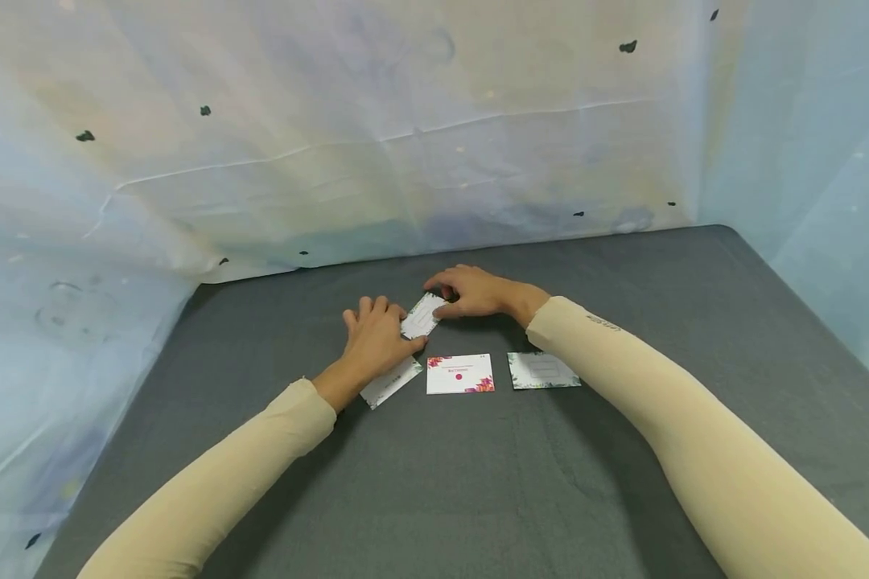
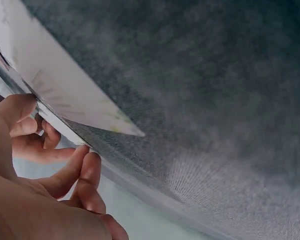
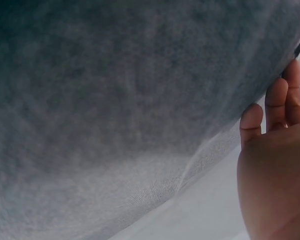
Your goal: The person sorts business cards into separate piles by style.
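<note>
Both hands hold a small white card (image 1: pixel 421 316) with printed lines and a patterned border, near the middle of the table. My left hand (image 1: pixel 376 338) grips its left side between thumb and fingers; in the left wrist view the card shows as a thin pale edge by the fingertips. From the right, my right hand (image 1: pixel 478 291) pinches the same card between thumb and fingers. Under the left wrist lies a second white card (image 1: pixel 393 381), turned at an angle and partly covered. In the right wrist view curled fingers (image 3: pixel 276 102) show, but not the card.
A white card with red and pink flowers (image 1: pixel 459 374) lies flat in front of the hands. Right of it, another white card with a leafy border (image 1: pixel 543 371) sits by the right forearm. Dark grey cloth covers the table (image 1: pixel 434 498); a pale sheet (image 1: pixel 376 137) hangs behind it.
</note>
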`<action>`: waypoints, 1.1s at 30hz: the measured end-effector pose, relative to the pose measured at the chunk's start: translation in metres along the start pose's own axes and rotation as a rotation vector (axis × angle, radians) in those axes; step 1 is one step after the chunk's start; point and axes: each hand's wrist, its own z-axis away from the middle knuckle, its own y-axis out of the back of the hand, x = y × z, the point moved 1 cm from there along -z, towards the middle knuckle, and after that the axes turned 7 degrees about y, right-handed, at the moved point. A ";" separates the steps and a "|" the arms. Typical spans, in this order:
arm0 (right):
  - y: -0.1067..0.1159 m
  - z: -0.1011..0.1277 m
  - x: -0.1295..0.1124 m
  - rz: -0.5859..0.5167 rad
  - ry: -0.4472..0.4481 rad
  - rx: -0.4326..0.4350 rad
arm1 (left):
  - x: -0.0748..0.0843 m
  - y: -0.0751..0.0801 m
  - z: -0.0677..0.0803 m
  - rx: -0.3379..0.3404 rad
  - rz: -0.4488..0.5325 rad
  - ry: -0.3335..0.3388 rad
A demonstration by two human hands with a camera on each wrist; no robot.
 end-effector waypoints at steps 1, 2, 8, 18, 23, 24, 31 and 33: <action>0.000 0.000 -0.001 0.011 0.004 -0.006 | 0.000 0.001 0.000 -0.006 0.008 0.000; 0.000 0.000 -0.002 0.021 0.008 -0.013 | -0.001 0.001 0.000 -0.013 0.013 0.001; 0.000 0.000 -0.002 0.039 -0.004 -0.035 | -0.002 0.003 0.001 -0.018 0.031 0.005; 0.000 0.003 0.001 -0.049 -0.034 0.007 | -0.004 0.001 0.003 -0.003 0.005 0.019; -0.001 0.004 0.003 -0.069 -0.051 0.030 | -0.001 0.001 0.003 0.022 -0.001 0.018; -0.001 0.004 0.003 -0.070 -0.054 0.030 | -0.001 0.001 0.003 0.030 -0.008 0.012; 0.001 0.005 0.004 -0.077 -0.049 0.021 | -0.002 0.002 0.002 0.134 -0.077 -0.043; 0.001 0.004 0.003 -0.080 -0.030 0.022 | -0.003 0.003 0.002 0.148 -0.084 -0.039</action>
